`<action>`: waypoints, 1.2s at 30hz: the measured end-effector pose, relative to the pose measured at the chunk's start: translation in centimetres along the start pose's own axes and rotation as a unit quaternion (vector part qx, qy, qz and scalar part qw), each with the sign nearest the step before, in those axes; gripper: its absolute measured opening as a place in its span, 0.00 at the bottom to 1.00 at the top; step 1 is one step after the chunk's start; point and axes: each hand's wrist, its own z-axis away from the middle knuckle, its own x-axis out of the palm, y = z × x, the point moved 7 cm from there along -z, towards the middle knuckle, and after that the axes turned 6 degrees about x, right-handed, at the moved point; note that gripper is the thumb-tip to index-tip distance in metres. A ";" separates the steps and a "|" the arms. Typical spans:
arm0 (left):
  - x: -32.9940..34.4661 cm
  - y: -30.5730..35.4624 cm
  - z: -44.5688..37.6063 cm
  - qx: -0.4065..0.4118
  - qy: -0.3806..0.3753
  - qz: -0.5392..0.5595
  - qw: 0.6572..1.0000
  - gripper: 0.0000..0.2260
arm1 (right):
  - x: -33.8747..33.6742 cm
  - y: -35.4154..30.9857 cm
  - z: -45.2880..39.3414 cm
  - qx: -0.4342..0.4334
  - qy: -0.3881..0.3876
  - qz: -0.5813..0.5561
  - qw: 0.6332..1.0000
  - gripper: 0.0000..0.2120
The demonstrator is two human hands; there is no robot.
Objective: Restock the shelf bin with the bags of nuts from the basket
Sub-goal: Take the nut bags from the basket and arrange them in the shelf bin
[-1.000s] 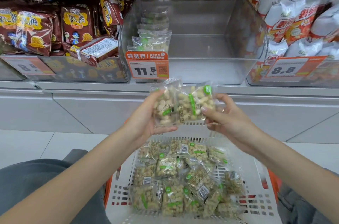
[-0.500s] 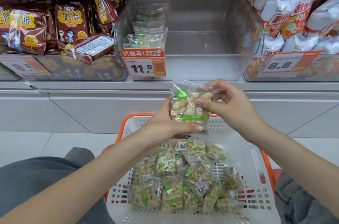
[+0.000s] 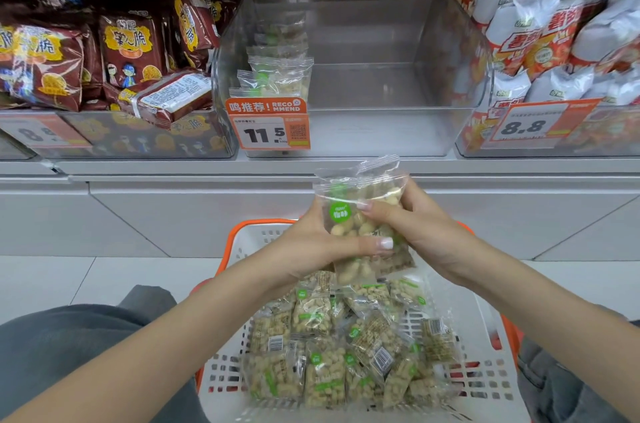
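Fingers of both the left hand (image 3: 311, 246) and right hand (image 3: 419, 225) curl round upright bags of nuts (image 3: 360, 215) — perhaps two, stacked — directly below the shelf bin (image 3: 450, 42)'s front edge, above the basket (image 3: 249, 235).

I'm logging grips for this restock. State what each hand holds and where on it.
Both hands hold the bags of nuts stacked together above the basket. The left hand grips the lower left side, thumb across the front; the right hand grips the right edge.
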 end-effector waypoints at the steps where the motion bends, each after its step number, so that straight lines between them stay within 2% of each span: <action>1: 0.0 0.0 0.0 0.005 0.006 -0.004 1.000 0.26 | 0.2 -0.3 0.1 -0.009 0.004 0.008 1.000 0.15; 4: 0.4 0.6 0.1 0.022 0.009 -0.025 0.999 0.22 | 0.5 -1.2 0.5 -0.064 0.034 0.038 0.997 0.12; 9: 0.8 0.0 0.3 0.010 0.012 0.017 1.000 0.38 | -0.5 -1.9 0.9 -0.110 0.118 0.069 0.984 0.17; 13: 0.2 -0.4 0.1 0.013 0.047 0.020 0.999 0.36 | -0.4 -1.6 0.7 -0.087 0.094 0.070 0.989 0.19; 17: -1.1 -0.7 -0.4 0.019 0.055 -0.022 0.998 0.35 | 0.3 -1.2 0.4 -0.021 0.000 0.084 0.996 0.24; 20: -1.4 -0.1 -0.5 0.032 0.045 -0.069 0.996 0.34 | -0.3 -1.9 0.4 -0.045 0.043 0.115 0.991 0.28; 22: -1.7 1.1 -0.3 0.053 0.047 -0.181 0.981 0.32 | -0.8 -2.9 0.5 -0.067 0.087 0.116 0.987 0.27; 24: -2.9 3.2 0.1 0.078 0.088 -0.286 0.951 0.30 | -2.4 -4.5 0.4 -0.076 0.150 0.082 0.982 0.26; 26: -4.7 6.1 0.4 0.141 0.148 -0.360 0.910 0.26 | -4.2 -7.2 -0.2 -0.099 0.201 0.060 0.973 0.32; 27: -5.6 7.7 0.2 0.194 0.174 -0.439 0.860 0.23 | -5.1 -8.7 -1.0 -0.109 0.220 0.066 0.967 0.37; 29: -6.7 10.1 -0.2 0.277 0.215 -0.619 0.703 0.20 | -6.6 -11.4 -3.2 -0.112 0.251 0.083 0.958 0.41; 30: -7.2 10.5 -0.6 0.290 0.225 -0.666 0.650 0.19 | -7.2 -12.5 -4.8 -0.109 0.264 0.094 0.954 0.41; 31: -7.8 10.5 -1.1 0.285 0.224 -0.694 0.622 0.20 | -7.7 -13.5 -6.5 -0.108 0.274 0.105 0.950 0.40; 33: -8.7 9.7 -2.1 0.246 0.210 -0.724 0.609 0.24 | -7.9 -15.2 -10.2 -0.119 0.290 0.141 0.939 0.39; 36: -9.7 8.8 -3.1 0.196 0.195 -0.738 0.616 0.31 | -7.9 -15.9 -16.3 -0.094 0.294 0.197 0.930 0.35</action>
